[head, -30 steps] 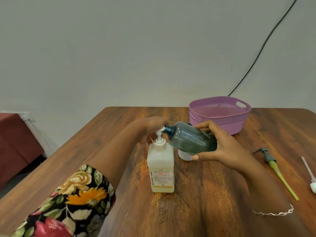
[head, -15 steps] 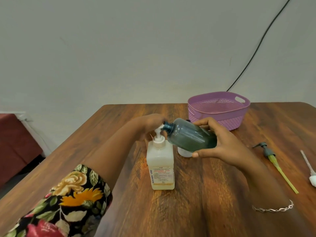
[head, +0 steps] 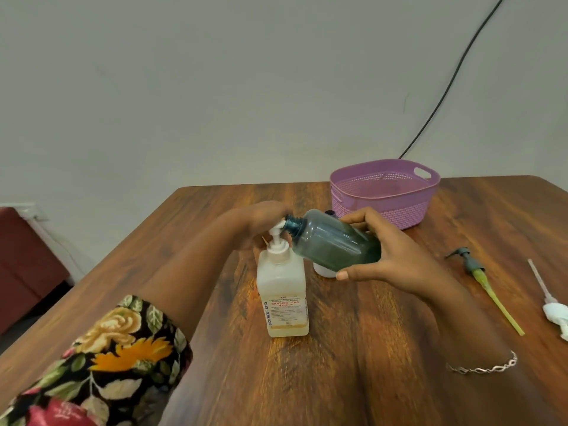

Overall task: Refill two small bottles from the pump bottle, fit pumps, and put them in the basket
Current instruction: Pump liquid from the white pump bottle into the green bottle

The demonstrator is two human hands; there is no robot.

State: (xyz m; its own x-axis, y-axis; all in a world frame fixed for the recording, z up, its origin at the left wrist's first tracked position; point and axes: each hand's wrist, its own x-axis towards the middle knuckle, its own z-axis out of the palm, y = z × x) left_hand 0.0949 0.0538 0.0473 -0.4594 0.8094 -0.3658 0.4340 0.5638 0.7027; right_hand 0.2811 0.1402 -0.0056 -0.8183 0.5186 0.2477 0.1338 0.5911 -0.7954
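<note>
Teal bottle point(head: 335, 244) half-hides white bottle point(head: 324, 271); basket point(head: 384, 210) behind, grey pump point(head: 470, 263) rt.

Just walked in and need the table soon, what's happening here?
A person is refilling a grey bottle. The right hand holds it tilted, its mouth at the spout of the pump bottle; the left hand is on the pump head. Two loose pumps lie on the table. The basket holds no bottle yet.

Plain indoor room, probably a home. A wooden tabletop point(head: 498, 216) stands against a bare grey wall point(head: 215, 87). A purple plastic basket point(head: 384, 210) sits on it. A black cable point(head: 442, 96) hangs upper right, and maroon furniture point(head: 27, 272) shows at far left.
</note>
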